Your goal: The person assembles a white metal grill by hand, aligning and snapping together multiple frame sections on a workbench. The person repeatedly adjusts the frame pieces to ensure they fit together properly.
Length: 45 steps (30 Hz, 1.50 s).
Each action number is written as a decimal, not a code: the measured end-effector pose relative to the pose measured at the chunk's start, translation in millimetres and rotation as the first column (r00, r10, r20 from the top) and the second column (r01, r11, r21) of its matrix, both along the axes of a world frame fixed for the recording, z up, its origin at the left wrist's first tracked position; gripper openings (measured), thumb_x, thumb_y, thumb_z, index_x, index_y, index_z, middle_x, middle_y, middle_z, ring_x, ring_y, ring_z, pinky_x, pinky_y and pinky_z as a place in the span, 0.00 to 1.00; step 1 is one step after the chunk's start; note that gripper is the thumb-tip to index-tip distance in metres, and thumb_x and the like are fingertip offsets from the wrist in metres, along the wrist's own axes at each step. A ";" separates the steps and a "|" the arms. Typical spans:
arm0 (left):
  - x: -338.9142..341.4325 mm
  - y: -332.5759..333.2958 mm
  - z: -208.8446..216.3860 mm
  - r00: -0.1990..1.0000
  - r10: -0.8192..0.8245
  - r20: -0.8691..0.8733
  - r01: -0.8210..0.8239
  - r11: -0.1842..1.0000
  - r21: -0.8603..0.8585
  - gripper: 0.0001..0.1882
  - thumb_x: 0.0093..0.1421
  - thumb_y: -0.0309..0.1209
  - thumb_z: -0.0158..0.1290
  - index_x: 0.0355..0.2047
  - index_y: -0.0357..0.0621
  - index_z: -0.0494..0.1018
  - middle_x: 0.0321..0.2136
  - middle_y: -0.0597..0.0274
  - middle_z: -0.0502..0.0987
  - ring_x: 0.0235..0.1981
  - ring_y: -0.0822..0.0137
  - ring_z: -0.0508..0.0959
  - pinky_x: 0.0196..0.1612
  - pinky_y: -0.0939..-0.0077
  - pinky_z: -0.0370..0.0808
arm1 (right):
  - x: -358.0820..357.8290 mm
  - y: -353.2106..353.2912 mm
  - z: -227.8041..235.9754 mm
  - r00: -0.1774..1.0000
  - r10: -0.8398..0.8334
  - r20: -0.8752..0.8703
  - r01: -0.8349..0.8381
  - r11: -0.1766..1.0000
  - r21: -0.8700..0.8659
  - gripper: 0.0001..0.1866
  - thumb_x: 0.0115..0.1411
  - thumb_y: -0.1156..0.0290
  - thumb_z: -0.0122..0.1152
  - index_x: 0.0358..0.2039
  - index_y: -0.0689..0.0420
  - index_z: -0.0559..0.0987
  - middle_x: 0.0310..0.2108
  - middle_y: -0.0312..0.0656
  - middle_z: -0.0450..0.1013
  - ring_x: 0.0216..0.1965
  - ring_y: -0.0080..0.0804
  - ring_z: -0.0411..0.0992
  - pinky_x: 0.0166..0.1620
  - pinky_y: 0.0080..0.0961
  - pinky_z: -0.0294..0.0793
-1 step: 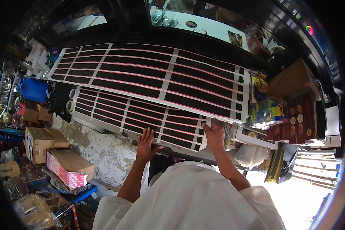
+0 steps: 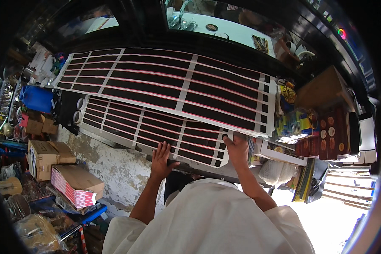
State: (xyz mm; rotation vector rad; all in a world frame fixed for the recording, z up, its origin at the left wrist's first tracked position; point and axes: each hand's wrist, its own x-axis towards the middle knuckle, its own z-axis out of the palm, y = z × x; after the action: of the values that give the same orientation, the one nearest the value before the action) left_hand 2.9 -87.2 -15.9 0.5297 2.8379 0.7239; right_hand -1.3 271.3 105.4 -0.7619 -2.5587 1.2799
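Two long printed sheets lie overlapping in front of me, both black with thin red and white stripes. The upper sheet covers the far part of the lower sheet. My left hand rests on the near edge of the lower sheet, its fingers stretched out flat and the thumb spread to the right. At the right end of that sheet, my right hand is closed on the corner. Its thumb lies on top, while the other fingers are curled and partly hidden.
Cardboard boxes and a blue container stand at the left. Two white rolls sit beside the sheets' left end. Clear plastic containers and dark red boxes crowd the right. Behind the sheets runs a glass-fronted counter.
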 end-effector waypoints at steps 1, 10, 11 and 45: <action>-0.9 -0.3 0.6 1.000 0.003 0.010 -0.003 1.000 -0.005 0.61 0.59 0.60 0.71 0.83 0.44 0.55 0.84 0.46 0.52 0.85 0.42 0.47 0.82 0.32 0.48 | -1.9 -2.1 3.1 1.000 -0.004 0.006 0.004 1.000 -0.017 0.21 0.62 0.59 0.78 0.25 0.65 0.81 0.15 0.49 0.70 0.18 0.39 0.64 0.29 0.42 0.71; -0.6 -0.2 1.3 1.000 0.007 0.003 -0.007 1.000 -0.005 0.60 0.60 0.60 0.70 0.82 0.45 0.56 0.83 0.47 0.53 0.85 0.43 0.47 0.82 0.33 0.47 | 4.7 2.9 5.6 0.998 0.027 0.057 -0.025 0.999 -0.040 0.19 0.63 0.59 0.78 0.29 0.64 0.84 0.16 0.47 0.71 0.19 0.34 0.66 0.29 0.40 0.70; -0.6 -0.1 1.1 1.000 0.003 -0.002 -0.003 1.000 0.001 0.60 0.60 0.60 0.70 0.82 0.45 0.56 0.84 0.47 0.53 0.85 0.43 0.47 0.82 0.33 0.47 | 6.6 5.3 -3.2 0.999 0.015 0.049 -0.012 0.998 -0.065 0.19 0.63 0.59 0.78 0.30 0.64 0.85 0.17 0.47 0.72 0.19 0.34 0.66 0.29 0.40 0.70; -193.0 77.3 43.5 0.980 -0.165 -0.115 0.167 0.986 0.013 0.13 0.63 0.30 0.62 0.49 0.44 0.80 0.44 0.38 0.83 0.47 0.31 0.81 0.50 0.38 0.80 | -1.6 14.4 -42.9 0.998 0.021 -0.053 -0.023 0.999 -0.037 0.18 0.67 0.67 0.70 0.56 0.58 0.86 0.52 0.58 0.84 0.57 0.64 0.80 0.59 0.49 0.80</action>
State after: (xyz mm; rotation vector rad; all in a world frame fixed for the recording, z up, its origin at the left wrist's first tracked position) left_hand -190.1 -9.9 27.5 0.8249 2.8459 0.7166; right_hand -2.9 285.7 62.5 -0.6986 -2.5151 1.3404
